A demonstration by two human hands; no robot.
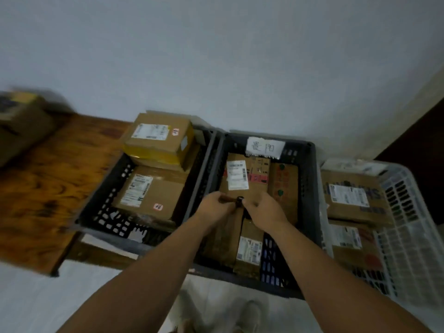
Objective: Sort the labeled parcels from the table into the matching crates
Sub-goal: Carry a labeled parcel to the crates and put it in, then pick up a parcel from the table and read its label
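Note:
Both my hands reach into the middle dark crate (312,188), which carries a handwritten paper label (265,147) on its far wall. My left hand (215,209) and my right hand (263,209) together grip a small dark object (234,200) over a cardboard parcel with a white label (245,179). A narrower labelled parcel (249,248) lies below my hands in the same crate. The left dark crate (105,212) holds a flat parcel (149,191) with a yellow-taped box (158,140) stacked on it.
A white crate (413,224) on the right holds two labelled parcels (350,195). A wooden table (48,183) stands at the left with a blurred cardboard box (16,121) on it. A pale wall rises behind the crates, and shoes (249,316) show on the floor below.

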